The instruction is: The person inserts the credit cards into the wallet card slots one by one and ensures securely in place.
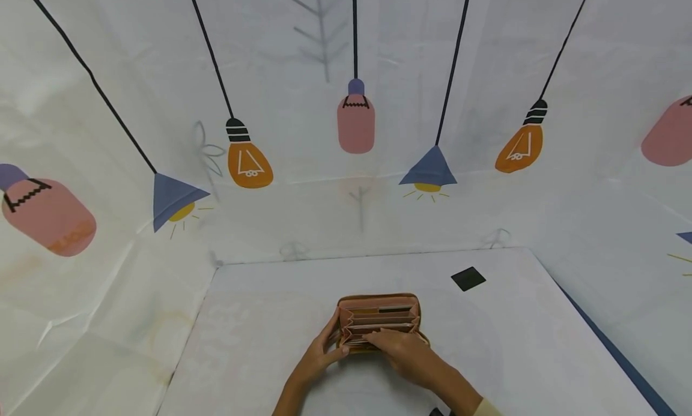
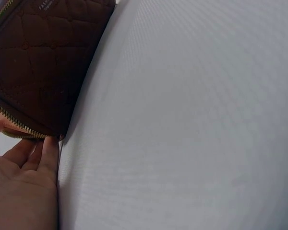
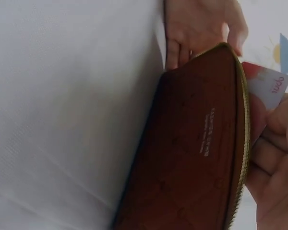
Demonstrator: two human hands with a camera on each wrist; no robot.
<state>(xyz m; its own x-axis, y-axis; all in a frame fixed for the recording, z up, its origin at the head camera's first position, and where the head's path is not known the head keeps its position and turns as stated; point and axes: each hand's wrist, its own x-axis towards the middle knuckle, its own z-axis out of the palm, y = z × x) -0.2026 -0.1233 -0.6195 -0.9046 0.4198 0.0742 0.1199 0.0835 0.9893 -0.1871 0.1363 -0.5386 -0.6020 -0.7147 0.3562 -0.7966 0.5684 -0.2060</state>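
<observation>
A brown quilted zip wallet (image 1: 378, 298) stands unzipped on the white table, its pink pleated compartments facing up and several cards in the slots. My left hand (image 1: 315, 359) grips its left end, thumb on the near side and fingers along the end. In the left wrist view, the fingers (image 2: 49, 153) press the corner by the gold zip. My right hand (image 1: 405, 353) reaches over the near side. Between its thumb and fingers it pinches a red and white card (image 3: 273, 86), which sticks up out of the wallet; the card's lower part is hidden inside.
A small black square (image 1: 468, 278) lies on the white table (image 1: 259, 320) beyond the wallet to the right. Part of a dark object (image 1: 435, 412) shows at the bottom edge, by the right forearm. White sheets (image 1: 303, 212) printed with lamps surround the table.
</observation>
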